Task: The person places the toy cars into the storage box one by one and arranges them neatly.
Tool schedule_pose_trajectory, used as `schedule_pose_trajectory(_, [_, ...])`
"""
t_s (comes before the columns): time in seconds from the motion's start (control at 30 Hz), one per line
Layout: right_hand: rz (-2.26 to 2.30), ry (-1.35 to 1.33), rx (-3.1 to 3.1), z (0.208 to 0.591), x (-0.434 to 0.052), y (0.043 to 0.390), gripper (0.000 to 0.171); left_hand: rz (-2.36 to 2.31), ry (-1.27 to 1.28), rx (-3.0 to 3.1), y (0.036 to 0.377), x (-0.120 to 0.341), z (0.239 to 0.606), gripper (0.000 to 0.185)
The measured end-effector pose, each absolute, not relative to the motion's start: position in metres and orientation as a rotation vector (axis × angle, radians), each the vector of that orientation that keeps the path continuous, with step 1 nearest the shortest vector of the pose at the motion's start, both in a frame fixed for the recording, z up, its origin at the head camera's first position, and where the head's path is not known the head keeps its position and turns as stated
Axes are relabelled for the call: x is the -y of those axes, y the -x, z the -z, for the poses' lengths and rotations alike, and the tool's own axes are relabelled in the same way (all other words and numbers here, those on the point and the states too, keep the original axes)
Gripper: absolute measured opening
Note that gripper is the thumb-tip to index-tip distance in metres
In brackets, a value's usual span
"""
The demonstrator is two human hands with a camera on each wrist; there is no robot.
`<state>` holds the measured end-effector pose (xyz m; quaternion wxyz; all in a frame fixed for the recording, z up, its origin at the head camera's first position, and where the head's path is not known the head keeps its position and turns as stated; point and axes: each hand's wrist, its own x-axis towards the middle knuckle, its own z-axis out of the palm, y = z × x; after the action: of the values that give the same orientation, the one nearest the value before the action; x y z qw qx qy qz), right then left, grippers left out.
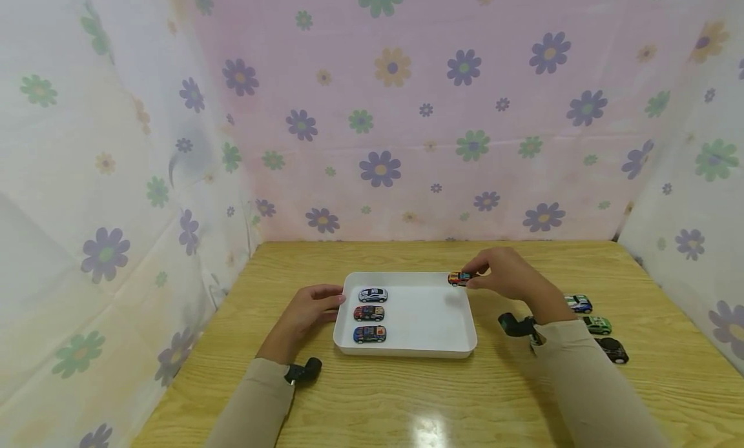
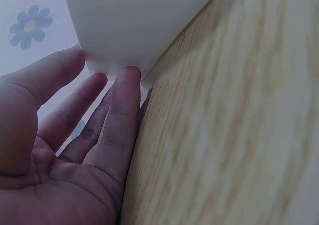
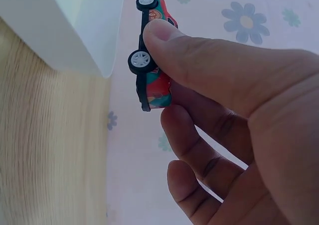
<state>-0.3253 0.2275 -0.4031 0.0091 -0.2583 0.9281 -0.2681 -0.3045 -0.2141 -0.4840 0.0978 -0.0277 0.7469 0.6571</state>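
Observation:
My right hand [image 1: 504, 273] pinches a red, orange and teal toy car [image 1: 459, 279] between thumb and fingers. It hangs over the far right corner of the white tray [image 1: 427, 353]; in the right wrist view the car [image 3: 158, 88] shows its white-spoked wheels. At the tray's left side, my left hand [image 1: 310, 312] touches the wall with its fingertips, fingers loosely extended, as the left wrist view shows. Inside the tray, a white toy car [image 1: 372, 295], a red one [image 1: 369, 313] and a blue one [image 1: 369, 334] form a column along the left.
Right of the tray, partly behind my right forearm, lie a white, blue and green toy car [image 1: 579, 303], a green one [image 1: 599, 325] and a black one [image 1: 613, 350]. Everything stands on a wood-grain table [image 1: 372, 403]. Flowered cloth [image 1: 407, 144] hangs behind and at both sides.

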Motion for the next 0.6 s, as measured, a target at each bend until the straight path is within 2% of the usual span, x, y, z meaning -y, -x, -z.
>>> schedule_pose_trajectory(0.6, [0.881,0.827,-2.854,0.403,-0.194,0.329,0.022,-1.945,0.095,-2.201,0.305,0.214,0.483,0.044])
